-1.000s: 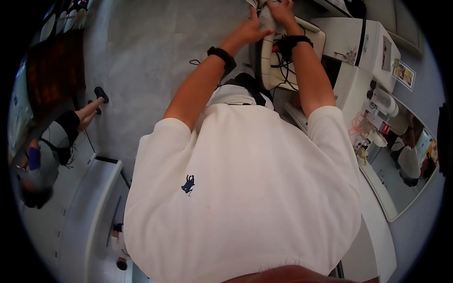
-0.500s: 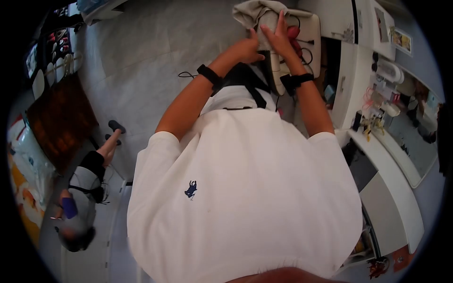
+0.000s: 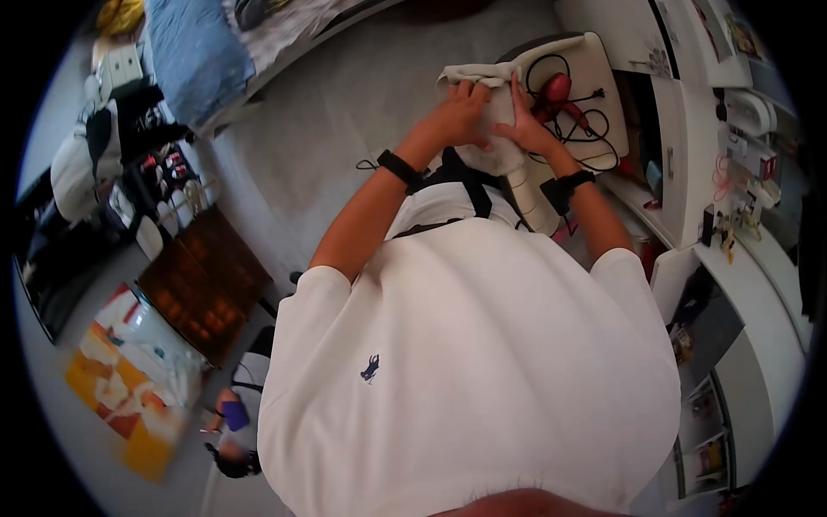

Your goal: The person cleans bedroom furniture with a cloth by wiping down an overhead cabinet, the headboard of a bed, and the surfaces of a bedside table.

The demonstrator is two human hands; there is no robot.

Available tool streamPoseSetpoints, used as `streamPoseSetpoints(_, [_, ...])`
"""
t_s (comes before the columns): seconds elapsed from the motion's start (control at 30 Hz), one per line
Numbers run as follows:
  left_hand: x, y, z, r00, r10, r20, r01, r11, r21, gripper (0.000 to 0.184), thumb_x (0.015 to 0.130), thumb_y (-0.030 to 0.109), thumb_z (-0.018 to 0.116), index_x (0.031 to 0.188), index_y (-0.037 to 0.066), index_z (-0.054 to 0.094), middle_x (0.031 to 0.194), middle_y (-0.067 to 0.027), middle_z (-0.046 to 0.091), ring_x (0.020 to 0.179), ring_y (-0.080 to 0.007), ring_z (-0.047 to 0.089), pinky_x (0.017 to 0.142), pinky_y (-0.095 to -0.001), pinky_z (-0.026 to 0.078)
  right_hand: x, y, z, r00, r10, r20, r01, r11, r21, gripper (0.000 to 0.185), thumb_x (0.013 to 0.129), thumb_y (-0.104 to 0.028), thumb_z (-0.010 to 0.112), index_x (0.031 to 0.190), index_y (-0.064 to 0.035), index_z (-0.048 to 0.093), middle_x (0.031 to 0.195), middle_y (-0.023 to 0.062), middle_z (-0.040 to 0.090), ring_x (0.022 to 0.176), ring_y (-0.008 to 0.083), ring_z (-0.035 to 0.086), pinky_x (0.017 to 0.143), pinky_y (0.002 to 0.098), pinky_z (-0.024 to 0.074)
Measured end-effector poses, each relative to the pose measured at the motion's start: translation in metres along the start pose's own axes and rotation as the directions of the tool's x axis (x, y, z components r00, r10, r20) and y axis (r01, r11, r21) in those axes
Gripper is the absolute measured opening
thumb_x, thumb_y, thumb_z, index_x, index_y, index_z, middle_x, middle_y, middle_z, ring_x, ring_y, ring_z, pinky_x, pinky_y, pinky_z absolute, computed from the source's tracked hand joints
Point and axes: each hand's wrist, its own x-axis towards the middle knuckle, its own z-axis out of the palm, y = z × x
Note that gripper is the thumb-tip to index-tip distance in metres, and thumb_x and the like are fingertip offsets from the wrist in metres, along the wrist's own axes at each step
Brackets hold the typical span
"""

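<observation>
A light beige cloth (image 3: 495, 110), folded and bunched at its far end, lies by the arm of the cream chair (image 3: 610, 65). My left hand (image 3: 458, 116) rests over the cloth's left side, fingers spread and thumb apart. On the right side of it, my right hand (image 3: 527, 129) touches the cloth with fingers stretched forward and the thumb out toward the left hand. Beside my right hand, a red hair dryer (image 3: 556, 88) sits on the chair seat with its black cord (image 3: 594, 129) in loose loops. The cloth's underside is hidden.
White cabinets (image 3: 680, 164) and a cluttered shelf (image 3: 732, 228) line the right. A bed with a blue cover (image 3: 194, 65) is at the far left. Nearer stands a brown wooden piece of furniture (image 3: 207, 284). Another person (image 3: 245, 405) holds a purple object at lower left.
The view has swung, bringing the bed in and more of the chair seat. My left hand has moved further forward onto the cloth, and the cloth's bunched end now lies flatter.
</observation>
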Motion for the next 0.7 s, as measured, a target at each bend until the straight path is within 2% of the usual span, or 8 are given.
streamPoseSetpoints(0.13, [0.033, 0.007, -0.015, 0.992, 0.083, 0.095, -0.091, 0.992, 0.082, 0.116, 0.045, 0.031, 0.097, 0.141, 0.009, 0.035, 0.135, -0.024, 0.041, 0.128, -0.0476, 0.042, 0.104, -0.0474, 0.043, 0.0, 0.009, 0.003, 0.995, 0.1, -0.013, -0.099, 0.994, 0.046, 0.133, 0.074, -0.049, 0.08, 0.156, -0.0092, -0.016, 0.16, 0.0266, 0.004, 0.15, 0.0394, 0.004, 0.12, 0.0457, 0.0168])
streamPoseSetpoints(0.23, [0.058, 0.013, -0.023, 0.941, 0.058, 0.334, -0.12, 0.978, 0.168, 0.13, 0.046, 0.032, 0.097, 0.15, 0.009, 0.022, 0.144, -0.0311, 0.032, 0.137, -0.0487, 0.034, 0.109, -0.0487, 0.039, 0.006, 0.005, -0.003, 0.993, 0.108, -0.042, -0.108, 0.994, 0.006, 0.134, 0.072, -0.048, 0.083, 0.157, -0.0087, -0.014, 0.161, 0.0252, 0.003, 0.151, 0.0387, 0.003, 0.121, 0.0455, 0.017])
streamPoseSetpoints(0.3, [0.077, 0.01, -0.024, 0.842, -0.035, 0.538, -0.089, 0.975, 0.202, 0.148, 0.046, 0.033, 0.098, 0.157, 0.011, 0.002, 0.151, -0.0327, 0.02, 0.141, -0.0484, 0.029, 0.113, -0.0452, 0.034, 0.0, -0.006, 0.002, 0.99, 0.126, -0.061, -0.124, 0.992, 0.023, 0.134, 0.072, -0.048, 0.084, 0.157, -0.0086, -0.013, 0.162, 0.0243, 0.002, 0.151, 0.0383, 0.003, 0.121, 0.0452, 0.0169])
streamPoseSetpoints(0.33, [0.084, 0.011, -0.028, 0.841, -0.021, 0.541, -0.109, 0.972, 0.208, 0.148, 0.046, 0.033, 0.098, 0.157, 0.011, 0.002, 0.151, -0.0327, 0.02, 0.141, -0.0484, 0.029, 0.113, -0.0452, 0.034, -0.001, -0.011, 0.004, 0.979, 0.142, -0.144, -0.135, 0.989, 0.059, 0.134, 0.072, -0.047, 0.084, 0.157, -0.008, -0.011, 0.162, 0.0235, 0.002, 0.151, 0.0381, 0.004, 0.121, 0.045, 0.0175])
streamPoseSetpoints(0.4, [0.104, 0.016, -0.049, 0.674, -0.116, 0.729, -0.029, 0.983, 0.183, 0.155, 0.048, 0.035, 0.098, 0.157, 0.015, -0.011, 0.156, -0.0324, 0.012, 0.144, -0.046, 0.024, 0.115, -0.0447, 0.032, -0.001, -0.013, 0.009, 0.94, 0.135, -0.312, -0.111, 0.989, 0.094, 0.125, 0.074, -0.043, 0.084, 0.158, -0.0077, -0.002, 0.162, 0.0236, 0.007, 0.15, 0.0394, 0.013, 0.119, 0.0451, 0.0223])
streamPoseSetpoints(0.53, [0.155, -0.037, -0.038, 0.584, -0.016, 0.812, -0.166, 0.976, 0.138, 0.154, 0.05, 0.034, 0.098, 0.157, 0.027, -0.013, 0.158, -0.0279, 0.009, 0.144, -0.0448, 0.027, 0.113, -0.0468, 0.034, -0.016, -0.053, 0.017, 0.852, 0.169, -0.496, -0.141, 0.986, 0.094, 0.11, 0.077, -0.039, 0.082, 0.157, -0.0078, 0.013, 0.16, 0.0265, 0.017, 0.147, 0.0416, 0.022, 0.117, 0.0453, 0.0273])
streamPoseSetpoints(0.6, [0.176, -0.034, -0.041, 0.553, -0.009, 0.833, -0.242, 0.955, 0.171, 0.15, 0.052, 0.03, 0.097, 0.158, 0.03, -0.009, 0.156, -0.0258, 0.014, 0.141, -0.0451, 0.032, 0.11, -0.0476, 0.038, -0.025, -0.058, 0.025, 0.865, 0.352, -0.359, -0.365, 0.93, 0.032, 0.094, 0.081, -0.035, 0.079, 0.154, -0.007, 0.026, 0.155, 0.0294, 0.028, 0.145, 0.0428, 0.027, 0.115, 0.0443, 0.0303])
streamPoseSetpoints(0.7, [0.193, -0.023, -0.035, 0.532, -0.003, 0.847, -0.382, 0.891, 0.244, 0.135, 0.059, 0.019, 0.092, 0.158, 0.034, 0.002, 0.152, -0.0232, 0.026, 0.132, -0.0452, 0.044, 0.101, -0.048, 0.046, -0.022, -0.069, 0.032, 0.791, 0.433, -0.432, -0.386, 0.902, 0.196, 0.086, 0.081, -0.033, 0.078, 0.149, -0.0045, 0.034, 0.151, 0.0308, 0.034, 0.144, 0.0424, 0.028, 0.115, 0.0436, 0.0309])
